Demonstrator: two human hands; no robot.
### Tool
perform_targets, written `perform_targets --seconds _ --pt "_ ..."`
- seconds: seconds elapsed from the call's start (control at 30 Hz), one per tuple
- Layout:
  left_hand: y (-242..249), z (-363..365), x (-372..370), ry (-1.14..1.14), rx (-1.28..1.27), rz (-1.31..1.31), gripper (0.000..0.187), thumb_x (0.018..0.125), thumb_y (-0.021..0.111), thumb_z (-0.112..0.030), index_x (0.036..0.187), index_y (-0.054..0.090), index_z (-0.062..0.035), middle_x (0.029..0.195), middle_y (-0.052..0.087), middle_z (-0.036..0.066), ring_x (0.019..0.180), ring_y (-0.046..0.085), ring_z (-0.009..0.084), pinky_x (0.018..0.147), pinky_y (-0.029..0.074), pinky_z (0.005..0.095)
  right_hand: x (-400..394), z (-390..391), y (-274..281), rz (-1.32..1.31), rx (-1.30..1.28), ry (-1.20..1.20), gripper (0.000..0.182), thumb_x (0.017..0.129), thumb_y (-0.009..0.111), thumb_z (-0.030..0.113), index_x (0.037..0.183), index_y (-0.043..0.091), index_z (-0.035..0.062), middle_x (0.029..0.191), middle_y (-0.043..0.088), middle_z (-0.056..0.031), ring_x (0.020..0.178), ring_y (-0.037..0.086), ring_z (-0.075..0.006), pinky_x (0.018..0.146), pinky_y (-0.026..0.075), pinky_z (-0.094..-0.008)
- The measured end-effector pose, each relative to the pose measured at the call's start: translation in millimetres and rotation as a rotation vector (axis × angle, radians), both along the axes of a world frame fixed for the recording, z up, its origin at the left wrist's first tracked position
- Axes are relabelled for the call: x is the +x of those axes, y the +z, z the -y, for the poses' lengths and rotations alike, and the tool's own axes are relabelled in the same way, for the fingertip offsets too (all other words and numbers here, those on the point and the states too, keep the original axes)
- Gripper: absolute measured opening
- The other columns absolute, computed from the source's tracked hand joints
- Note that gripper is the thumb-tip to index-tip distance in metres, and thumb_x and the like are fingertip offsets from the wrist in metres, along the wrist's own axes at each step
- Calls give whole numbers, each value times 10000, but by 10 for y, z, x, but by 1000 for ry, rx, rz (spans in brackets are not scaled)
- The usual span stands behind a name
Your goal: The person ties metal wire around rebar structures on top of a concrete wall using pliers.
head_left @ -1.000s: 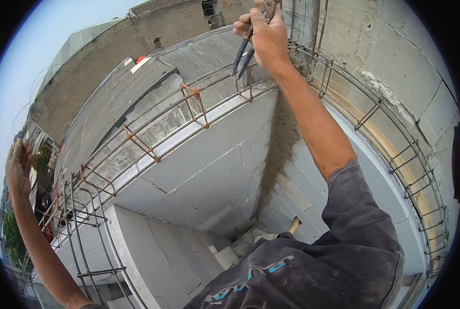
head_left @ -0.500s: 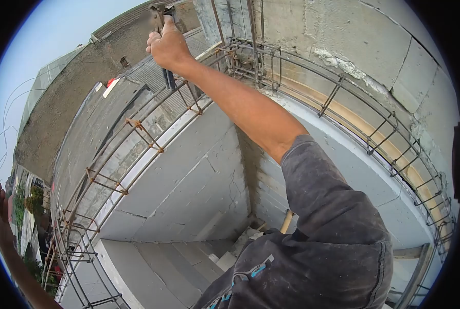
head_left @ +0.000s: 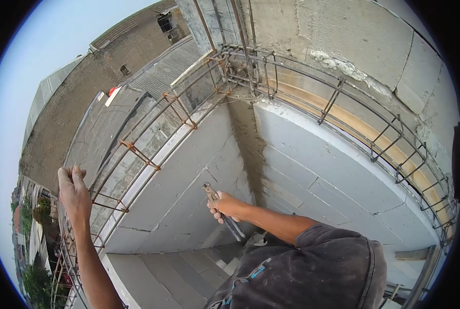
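Note:
My right hand [head_left: 223, 205] is wrapped around a pair of pincers [head_left: 210, 192] in front of my body, below the wall's top edge. The jaws point up and left; the dark handles come out beneath my fist. On the left side, my left hand [head_left: 74, 193] is raised beside the rusty rebar cage [head_left: 132, 147], thumb and fingers pinched together. Anything between those fingertips is too small to make out. The cage runs along the top of the grey block wall [head_left: 183, 170]. At the far corner, upright rebar rods [head_left: 243, 36] rise through tied steel.
A second rebar cage [head_left: 338, 95] curves along the right wall top [head_left: 343, 139], beside a wooden board [head_left: 364, 129] and a rough concrete wall [head_left: 353, 36]. Beyond the left wall lie roofs [head_left: 163, 67] and a brown wall [head_left: 75, 103]. Trees [head_left: 37, 283] show far below.
My right hand has come down from above the far corner to in front of my body, still gripping the pincers. My left hand has moved inward from the left edge, its fingers now pinched.

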State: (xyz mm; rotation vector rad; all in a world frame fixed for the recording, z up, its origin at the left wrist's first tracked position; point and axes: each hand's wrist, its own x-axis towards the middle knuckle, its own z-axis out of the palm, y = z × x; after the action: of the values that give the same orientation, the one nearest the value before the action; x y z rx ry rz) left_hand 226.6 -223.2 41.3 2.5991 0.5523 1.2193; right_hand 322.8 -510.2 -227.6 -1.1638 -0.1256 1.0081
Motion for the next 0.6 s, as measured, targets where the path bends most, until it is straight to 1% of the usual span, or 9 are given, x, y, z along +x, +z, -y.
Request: perform_targets --seconds 0.03,0.13,0.2,0.27,0.37,0.47,0.5,0.57,0.6 --pt "-107 147 164 -23 30 -3 224 1035 511 -206 930 527 -8 819 640 141 759 610 241 736 472 390 -2 38 -305 -175 -56 67 159 971 539 83 1088 446 26 826 530 -83 601 546 -127 465 485 -303" --pt "-350 384 610 -58 70 -26 196 1034 505 -190 951 502 -12 828 632 183 762 617 320 726 470 438 308 192 -219 -118 68 -104 157 967 523 53 1104 463 5 862 545 -95 600 550 -135 496 513 -318" --pt "-490 454 851 -57 89 -23 190 1035 502 -198 965 494 -22 838 629 187 768 616 346 720 469 449 580 319 362 165 267 -337 205 976 517 51 1165 456 1 865 557 -94 610 560 -134 506 521 -319" --pt "-596 472 994 -30 123 3 191 1037 500 -213 979 490 -31 851 627 183 776 614 363 717 468 455 589 475 1022 363 439 -571 241 1010 531 151 1176 435 5 766 561 -65 555 540 -132 511 513 -294" --pt "-651 493 1056 53 182 59 190 1037 496 -235 994 506 -50 865 640 170 796 635 356 707 472 463 645 533 762 588 471 -678 333 1037 538 318 1171 432 33 713 535 -37 526 511 -98 463 464 -267" --pt "-672 524 1079 103 176 39 194 1039 482 -253 1005 513 -65 843 662 159 769 653 362 681 476 478 755 592 360 582 282 -798 417 1024 528 432 1155 437 46 664 499 -5 488 468 -71 415 401 -244" --pt "-653 525 1093 124 161 23 196 1040 477 -259 1009 514 -69 835 670 155 756 658 365 670 477 484 800 665 491 545 218 -806 404 1024 534 426 1139 437 51 625 460 17 459 431 -62 388 365 -240" --pt "-634 578 1098 172 190 3 199 1041 469 -268 1017 512 -75 826 679 150 728 664 374 646 476 493 944 759 789 640 232 -920 410 1025 532 426 1141 431 46 638 464 8 467 436 -69 397 373 -240" --pt "-619 584 1106 199 207 -6 201 1041 465 -272 1022 511 -77 822 684 148 714 667 379 635 475 497 1023 811 983 761 360 -1054 399 1031 525 416 1135 432 43 657 475 -5 484 450 -78 416 391 -248"
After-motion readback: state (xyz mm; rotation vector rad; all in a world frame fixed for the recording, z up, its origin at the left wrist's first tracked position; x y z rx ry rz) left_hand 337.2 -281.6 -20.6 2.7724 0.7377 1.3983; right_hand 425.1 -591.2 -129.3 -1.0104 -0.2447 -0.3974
